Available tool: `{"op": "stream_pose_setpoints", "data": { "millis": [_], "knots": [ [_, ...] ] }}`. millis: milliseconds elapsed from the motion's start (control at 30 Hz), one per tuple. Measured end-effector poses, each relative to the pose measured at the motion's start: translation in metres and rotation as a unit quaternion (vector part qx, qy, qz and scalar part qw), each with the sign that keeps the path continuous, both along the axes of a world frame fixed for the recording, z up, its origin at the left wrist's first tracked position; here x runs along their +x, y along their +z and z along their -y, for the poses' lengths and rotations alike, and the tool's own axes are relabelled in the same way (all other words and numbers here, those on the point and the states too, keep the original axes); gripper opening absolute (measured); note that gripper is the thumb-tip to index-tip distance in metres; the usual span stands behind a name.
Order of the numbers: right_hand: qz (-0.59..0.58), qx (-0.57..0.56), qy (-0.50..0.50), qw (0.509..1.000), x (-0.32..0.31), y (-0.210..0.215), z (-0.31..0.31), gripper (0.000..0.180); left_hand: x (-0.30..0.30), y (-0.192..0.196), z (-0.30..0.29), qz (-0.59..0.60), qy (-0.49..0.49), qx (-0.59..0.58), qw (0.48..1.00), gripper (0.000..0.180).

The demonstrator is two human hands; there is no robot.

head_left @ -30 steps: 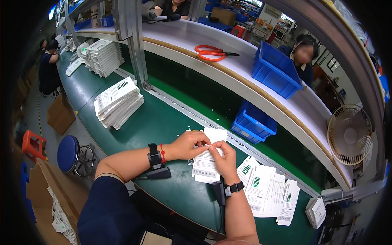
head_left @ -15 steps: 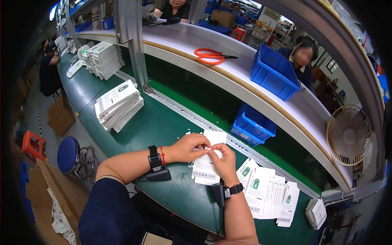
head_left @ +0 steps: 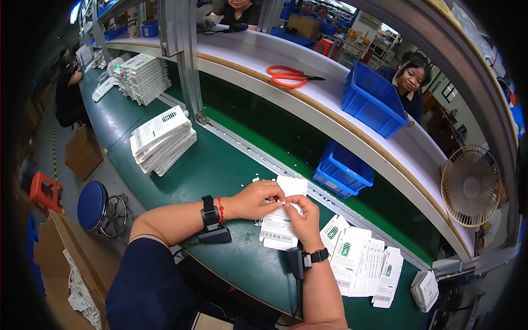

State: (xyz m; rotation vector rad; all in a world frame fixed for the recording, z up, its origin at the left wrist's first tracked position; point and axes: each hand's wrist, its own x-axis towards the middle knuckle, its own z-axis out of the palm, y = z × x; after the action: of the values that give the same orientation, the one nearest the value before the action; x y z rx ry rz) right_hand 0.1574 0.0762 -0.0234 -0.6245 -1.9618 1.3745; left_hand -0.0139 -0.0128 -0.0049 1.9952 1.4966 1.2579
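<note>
Plainly, fingers (head_left: 271,190) pinch white bit (head_left: 282,203) over small-print carton (head_left: 278,227); green-lettered cartons (head_left: 351,258) rightward.

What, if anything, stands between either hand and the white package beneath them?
Nothing visible does: the left hand and right hand meet over the white package. They hide part of it, so exactly what they pinch can't be told.

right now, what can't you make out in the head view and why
Head view:
Small white piece between the left hand and right hand: too small and partly covered to identify, so its grip is unclear.
White package below: partly covered by the hands.
Cardboard box at lower left: cut off by the lower edge.
Co-worker at the top: upper head cut off by the upper edge.
</note>
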Motion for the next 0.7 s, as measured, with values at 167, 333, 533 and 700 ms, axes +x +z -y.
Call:
{"op": "stream_pose_setpoints", "data": {
  "millis": [167, 333, 533, 700],
  "knots": [
    [-0.014, -0.015, 0.006, 1.0, -0.0003, 0.002, 0.0015, 0.011, 0.0006, 0.0001, 0.0003, -0.004, 0.004, -0.003, 1.0, 0.013],
    [-0.003, 0.002, 0.001, 1.0, -0.0009, 0.0013, 0.0009, 0.012, -0.0003, -0.0005, 0.0002, -0.001, 0.003, -0.012, 1.0, 0.014],
    [0.005, -0.001, -0.012, 1.0, -0.0022, -0.0034, -0.001, 0.01, 0.0002, 0.0008, 0.0, 0.005, 0.002, -0.014, 1.0, 0.014],
    [-0.002, 0.01, -0.012, 1.0, -0.0027, -0.0062, -0.0016, 0.009, 0.0002, 0.0008, 0.0003, 0.001, 0.002, -0.007, 1.0, 0.014]
  ]
}}
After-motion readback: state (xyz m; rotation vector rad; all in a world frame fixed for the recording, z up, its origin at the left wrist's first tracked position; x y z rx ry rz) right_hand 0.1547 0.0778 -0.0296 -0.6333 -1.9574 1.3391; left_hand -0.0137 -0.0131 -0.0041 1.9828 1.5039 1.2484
